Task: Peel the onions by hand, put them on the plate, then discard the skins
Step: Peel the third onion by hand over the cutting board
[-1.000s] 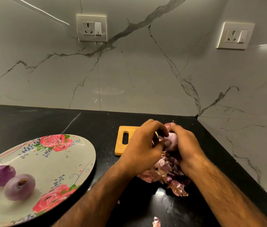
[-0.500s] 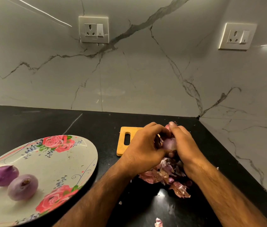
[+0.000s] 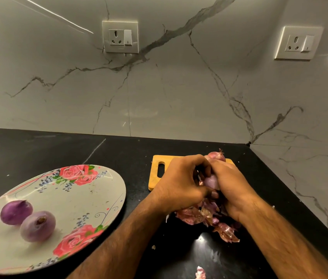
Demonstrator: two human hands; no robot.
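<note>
Black surface in a marble-walled corner.
A flowered plate lies at the left, a wooden board toward the back right, a heap of onion skins in front of the board, and one loose scrap at the near edge.

1. Left grip and right grip meet above the right part of a wooden cutting board. The fingers of both curl round one partly peeled onion, with pale purple flesh showing between them.
2. An unpeeled onion sits just behind the knuckles, on the board.
3. A pile of onion skins, pink-brown, lies on the black counter under both wrists. A stray scrap lies by the lower frame edge.
4. A floral plate is at left, near the board but apart from it. Two peeled onions, the darker one and the paler one, sit touching on its left part.
5. The marble-veined wall carries two sockets.
</note>
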